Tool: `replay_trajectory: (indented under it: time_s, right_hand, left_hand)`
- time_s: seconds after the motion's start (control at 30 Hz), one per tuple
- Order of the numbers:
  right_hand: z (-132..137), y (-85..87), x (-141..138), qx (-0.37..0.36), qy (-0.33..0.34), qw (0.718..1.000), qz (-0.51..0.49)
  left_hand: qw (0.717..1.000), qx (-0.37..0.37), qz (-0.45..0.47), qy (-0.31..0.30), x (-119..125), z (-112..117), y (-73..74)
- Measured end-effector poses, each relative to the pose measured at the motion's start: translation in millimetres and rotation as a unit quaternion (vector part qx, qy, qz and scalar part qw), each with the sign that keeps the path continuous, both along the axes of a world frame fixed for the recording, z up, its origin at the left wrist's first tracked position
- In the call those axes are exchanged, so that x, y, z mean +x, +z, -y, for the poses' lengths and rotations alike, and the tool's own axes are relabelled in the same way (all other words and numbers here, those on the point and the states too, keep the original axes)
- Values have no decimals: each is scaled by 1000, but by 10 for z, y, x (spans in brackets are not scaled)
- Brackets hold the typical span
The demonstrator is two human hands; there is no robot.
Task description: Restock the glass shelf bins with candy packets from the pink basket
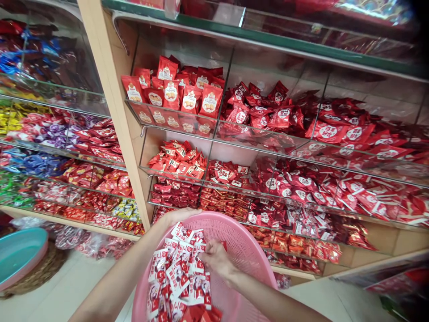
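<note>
A pink plastic basket (244, 237) with a perforated wall is in front of me at the bottom middle. My left hand (181, 216) is closed over its far rim, the fingers partly hidden beyond the edge. Inside, a pile of small red-and-white packets (179, 270) fills the left side, with a few plain red packets (197, 314) at the near end. My right hand (217, 259) reaches into the basket at the pile's right edge. Its fingers are curled and pinch a packet at the top of the pile; the fingertips are partly hidden.
Ahead, glass-fronted shelves (261, 138) hold red packets in several rows. A wooden post (117, 103) divides them from shelves of colourful sweets (40, 161) at left. A turquoise basin (23, 252) stands at lower left, near bagged goods (90, 241) on the tiled floor.
</note>
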State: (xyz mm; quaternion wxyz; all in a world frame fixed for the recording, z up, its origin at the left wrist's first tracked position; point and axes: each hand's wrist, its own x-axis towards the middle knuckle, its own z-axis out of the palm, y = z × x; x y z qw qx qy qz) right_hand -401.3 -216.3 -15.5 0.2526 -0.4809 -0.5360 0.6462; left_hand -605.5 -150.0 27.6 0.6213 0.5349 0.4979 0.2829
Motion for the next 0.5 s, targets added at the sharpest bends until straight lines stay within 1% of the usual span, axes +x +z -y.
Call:
replay_trajectory:
  time_s: [0.07, 0.23, 0.37, 0.4, 0.5]
  right_hand:
    - [-10, -15, -19, 9, -1, 1000, 8]
    - [-7, -8, -42, 68, -14, 997, 44]
    - [1, 32, -49, 64, -10, 996, 67]
    - [0, 44, -51, 73, -9, 994, 80]
    - [-2, 70, -52, 134, -7, 983, 126]
  left_hand:
    - [1000, -4, 2, 7, 6, 9, 14]
    - [1000, -16, 11, 12, 20, 21, 46]
    - [1000, -17, 15, 11, 44, 36, 88]
    - [1000, -17, 17, 11, 52, 43, 103]
    - [999, -16, 16, 26, 69, 67, 144]
